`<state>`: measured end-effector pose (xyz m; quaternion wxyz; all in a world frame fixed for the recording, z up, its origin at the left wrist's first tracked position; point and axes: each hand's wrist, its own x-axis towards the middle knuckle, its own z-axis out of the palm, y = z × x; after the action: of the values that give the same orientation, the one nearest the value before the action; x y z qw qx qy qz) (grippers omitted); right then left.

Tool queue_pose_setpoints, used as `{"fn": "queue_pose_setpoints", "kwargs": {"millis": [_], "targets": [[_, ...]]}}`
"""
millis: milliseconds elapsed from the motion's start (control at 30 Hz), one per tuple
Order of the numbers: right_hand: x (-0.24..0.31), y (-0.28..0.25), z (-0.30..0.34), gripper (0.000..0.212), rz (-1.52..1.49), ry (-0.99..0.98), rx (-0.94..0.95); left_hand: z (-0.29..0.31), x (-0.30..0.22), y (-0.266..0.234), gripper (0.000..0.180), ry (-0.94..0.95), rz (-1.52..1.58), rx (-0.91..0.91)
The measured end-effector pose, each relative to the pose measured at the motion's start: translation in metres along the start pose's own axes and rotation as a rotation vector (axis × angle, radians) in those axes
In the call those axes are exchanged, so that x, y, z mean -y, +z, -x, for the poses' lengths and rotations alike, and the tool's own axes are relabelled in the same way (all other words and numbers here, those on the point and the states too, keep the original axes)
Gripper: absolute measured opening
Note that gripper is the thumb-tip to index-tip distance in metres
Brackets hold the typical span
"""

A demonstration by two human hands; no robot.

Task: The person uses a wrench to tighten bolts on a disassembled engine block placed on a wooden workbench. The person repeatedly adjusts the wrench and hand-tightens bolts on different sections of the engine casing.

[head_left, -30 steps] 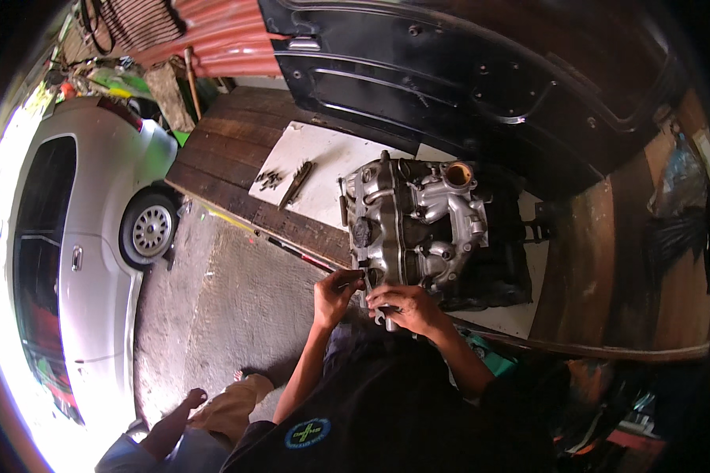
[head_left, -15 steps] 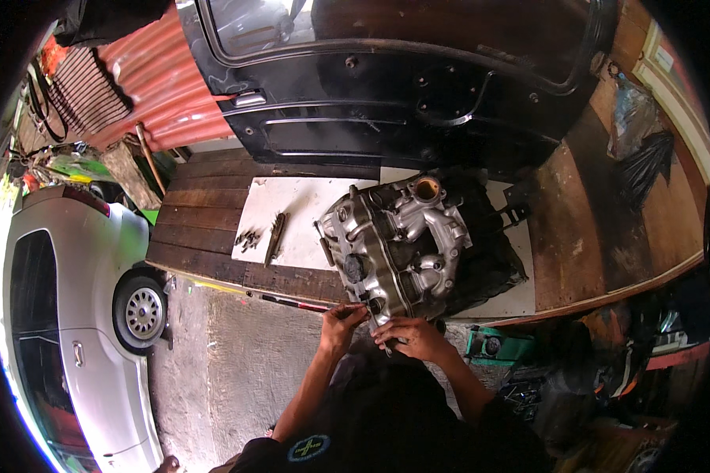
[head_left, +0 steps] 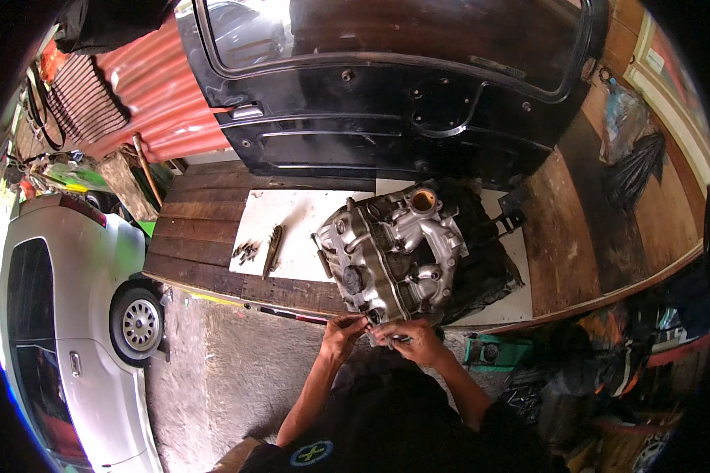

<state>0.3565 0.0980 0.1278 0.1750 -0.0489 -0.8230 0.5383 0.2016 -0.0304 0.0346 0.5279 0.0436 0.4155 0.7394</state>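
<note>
A silver engine point(head_left: 406, 293) with a curved pipe manifold sits on the bench, its near end by my hands. My left hand point(head_left: 343, 337) is closed in a pinch at that near left corner; what lies between the fingertips is too small to make out. Just right of it, my right hand point(head_left: 416, 344) curls its fingers around a small metal tool whose kind I cannot tell, close against the engine's near edge. A round dark cap point(head_left: 353, 278) shows on the engine's left part, and an opening with an orange-brown inside point(head_left: 424, 200) at its far end.
White boards point(head_left: 292, 211) lie on the wooden bench point(head_left: 189, 229), with a pointed metal part point(head_left: 274, 251) and several small bolts point(head_left: 244, 251) on them. A black vehicle door point(head_left: 331, 118) stands behind. A silver car point(head_left: 95, 268) is at left, a green tool point(head_left: 497, 351) at lower right.
My right hand has turned and its fingers have curled in, so the tool now points differently. My left hand keeps its pinch at the engine's corner. The view has shifted slightly.
</note>
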Motion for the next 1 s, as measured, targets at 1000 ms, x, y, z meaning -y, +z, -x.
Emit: {"fn": "queue_pose_setpoints", "kwargs": {"millis": [1000], "targets": [[0.006,0.067,-0.089,0.023,0.473,0.248,-0.658,-0.006,-0.044,-0.035,0.027,-0.315,-0.08,0.229]]}}
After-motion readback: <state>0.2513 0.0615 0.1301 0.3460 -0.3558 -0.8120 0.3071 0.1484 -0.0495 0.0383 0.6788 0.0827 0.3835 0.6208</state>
